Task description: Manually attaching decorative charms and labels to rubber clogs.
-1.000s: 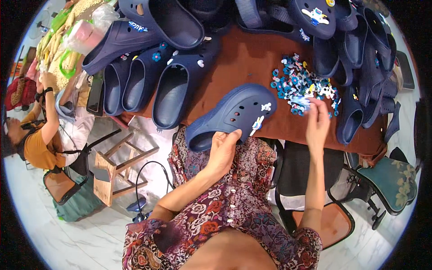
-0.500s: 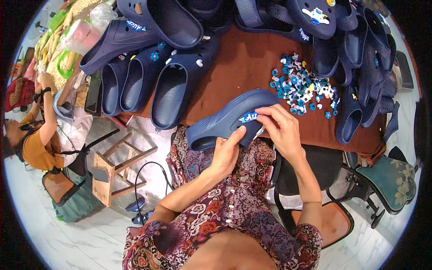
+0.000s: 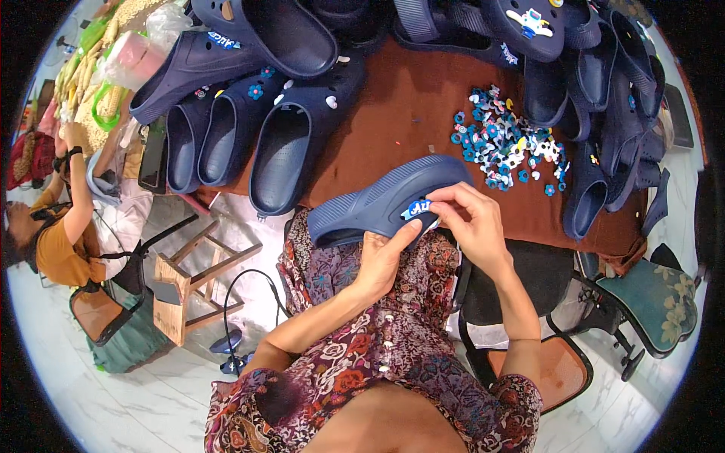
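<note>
Centre of frame: navy clog (image 3: 377, 202) held sole-up over the near edge of the brown desk (image 3: 393, 113). Left hand (image 3: 381, 257) grasps its lower side; right hand (image 3: 472, 223) pinches a blue-white charm (image 3: 418, 208) against it. Loose charm pile (image 3: 502, 143) upper right.

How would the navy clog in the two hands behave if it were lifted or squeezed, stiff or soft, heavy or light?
The navy clog is probably light: the left hand props it with fingertips only. Its thick, moulded, ridged sole suggests foam that flexes slightly but keeps its shape. The matte ribbing likely grips well as the right hand pinches a small charm against it.
</note>
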Tool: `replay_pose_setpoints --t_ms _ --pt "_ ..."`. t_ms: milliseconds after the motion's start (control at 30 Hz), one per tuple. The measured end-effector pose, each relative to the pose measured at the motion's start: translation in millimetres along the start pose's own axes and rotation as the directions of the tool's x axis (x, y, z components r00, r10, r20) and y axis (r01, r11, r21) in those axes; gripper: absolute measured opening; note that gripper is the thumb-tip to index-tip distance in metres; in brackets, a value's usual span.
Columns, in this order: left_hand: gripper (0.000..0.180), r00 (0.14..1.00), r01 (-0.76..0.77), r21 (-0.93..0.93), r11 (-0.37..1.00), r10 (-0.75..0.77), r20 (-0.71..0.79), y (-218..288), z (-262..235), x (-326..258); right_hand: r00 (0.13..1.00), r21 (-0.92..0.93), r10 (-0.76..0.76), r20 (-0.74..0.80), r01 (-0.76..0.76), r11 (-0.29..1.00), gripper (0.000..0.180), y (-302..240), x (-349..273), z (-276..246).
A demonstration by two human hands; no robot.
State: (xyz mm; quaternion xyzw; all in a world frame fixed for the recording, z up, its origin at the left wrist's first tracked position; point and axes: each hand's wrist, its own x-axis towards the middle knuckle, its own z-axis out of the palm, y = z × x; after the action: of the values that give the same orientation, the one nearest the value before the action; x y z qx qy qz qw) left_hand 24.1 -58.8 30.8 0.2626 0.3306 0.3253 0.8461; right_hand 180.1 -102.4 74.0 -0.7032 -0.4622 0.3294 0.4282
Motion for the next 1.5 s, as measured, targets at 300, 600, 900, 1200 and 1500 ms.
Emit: replay_pose_setpoints --t_ms 300,600,900,1200,1500 --pt "0.030 0.989 -0.065 0.025 0.998 0.067 -0.129 -2.7 0.0 -1.7 0.919 -0.309 -0.355 -0.173 0.292 0.905 0.011 -7.6 -6.9 15.0" --pt "0.026 0.984 -0.156 0.232 0.960 0.171 -0.050 0.2 -1.7 -10.7 0.878 -0.369 -0.442 -0.184 0.355 0.859 0.016 -2.8 -20.6 20.7" --pt "0.022 0.956 -0.282 0.400 0.872 0.289 0.046 -7.7 -10.6 -14.5 0.868 -0.350 -0.459 -0.191 0.377 0.858 0.016 6.6 -31.1 25.2" --pt "0.022 0.952 -0.304 0.408 0.861 0.284 0.111 -9.8 -13.0 -16.6 0.905 -0.298 -0.373 -0.207 0.305 0.905 0.012 -1.6 -33.2 23.2" --pt "0.020 0.961 -0.275 0.421 0.865 0.261 0.091 -6.1 -9.0 -13.4 0.937 -0.340 -0.279 -0.210 0.197 0.919 0.011 -9.3 -26.2 24.4"
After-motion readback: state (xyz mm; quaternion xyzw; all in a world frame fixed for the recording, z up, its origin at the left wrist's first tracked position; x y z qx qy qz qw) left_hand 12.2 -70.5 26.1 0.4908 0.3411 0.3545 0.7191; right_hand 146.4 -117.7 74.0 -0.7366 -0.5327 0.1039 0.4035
